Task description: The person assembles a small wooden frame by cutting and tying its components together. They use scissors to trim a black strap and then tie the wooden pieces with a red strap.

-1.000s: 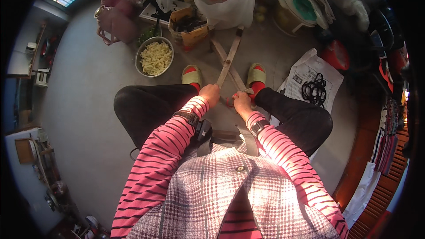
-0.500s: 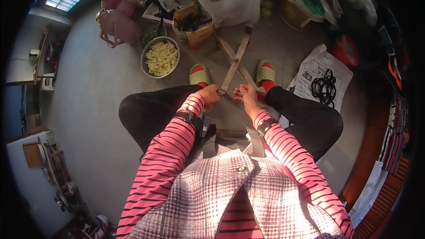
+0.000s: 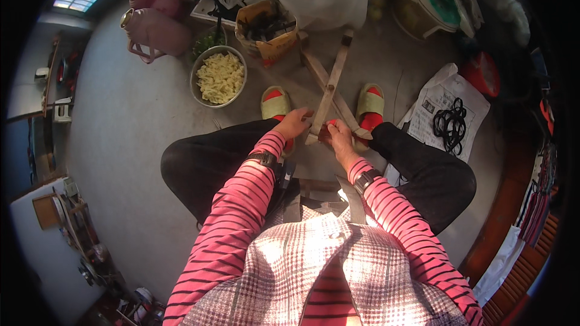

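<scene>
A crossed wooden frame, like the legs of a folding stool, stands in front of me between my slippered feet. My left hand is just left of its near end, fingers stretched toward the wood and apart, with nothing seen in them. My right hand is closed at the frame's near end, between the two legs. A small red bit shows by its fingertips, too small to name. My right fingers partly hide the wood there.
Ahead on the left are a metal bowl of pale chopped food, a pink jug and a box of dark pieces. A white plastic bag sits behind the frame. At right, black cord lies on printed paper.
My left hand has come off the frame's near end, and its fingers have opened. My right hand has shifted inward between the legs. The view has shifted slightly.
</scene>
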